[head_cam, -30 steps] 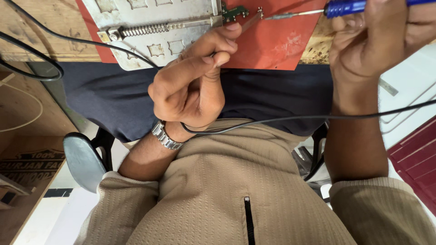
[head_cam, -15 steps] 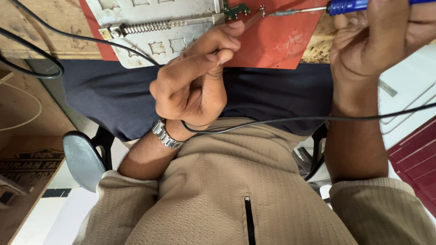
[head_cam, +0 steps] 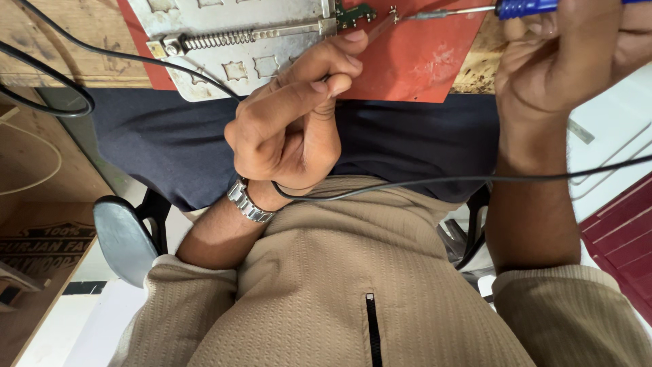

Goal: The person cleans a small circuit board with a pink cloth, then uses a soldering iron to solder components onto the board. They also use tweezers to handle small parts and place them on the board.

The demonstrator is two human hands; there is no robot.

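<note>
My right hand (head_cam: 577, 58) is curled tight around the blue iron (head_cam: 526, 7), its tip (head_cam: 424, 13) just beyond my left hand (head_cam: 292, 122), whose pinched fingertips (head_cam: 350, 44) feed solder wire (head_cam: 377, 28) toward the green board (head_cam: 354, 12) clamped in the metal jig (head_cam: 231, 41).

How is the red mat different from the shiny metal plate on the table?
The red mat is flat, plain and bright red; the metal plate is silver-grey with square cut-outs. The metal plate carries a coiled spring along a rod; the red mat has only pale scuffs. The metal plate lies on top of the red mat. Both rest on the wooden table.
</note>
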